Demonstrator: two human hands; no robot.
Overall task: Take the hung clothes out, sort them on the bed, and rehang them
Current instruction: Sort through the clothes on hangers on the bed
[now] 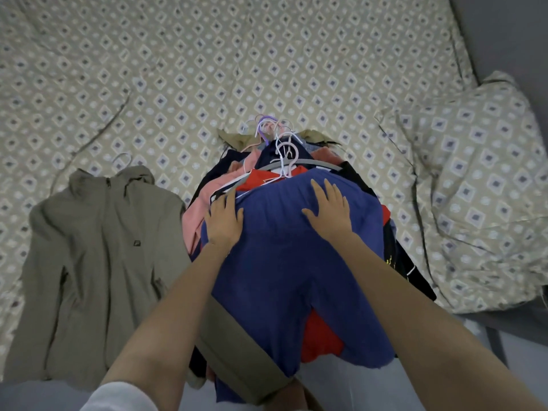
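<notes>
Left hand (224, 221) and right hand (329, 207) flat, fingers spread, on blue garment (284, 277), clothes (192, 215) beneath mostly hidden

A bed (89, 40) is covered by a beige sheet (311, 69) printed with grey diamonds, which is spread left of the left hand (224, 221) and beyond the right hand (329, 209). A pillow (474, 188) in the same print is laid well right of the right hand. Beyond it a grey wall (504, 31) is seen; nearer, pale floor (522, 363). Everything is evenly lit.

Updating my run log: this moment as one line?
left hand: flat on blue fabric garment atop clothes pile | right hand: same | olive hooded jacket: apart on patterned bed
</notes>
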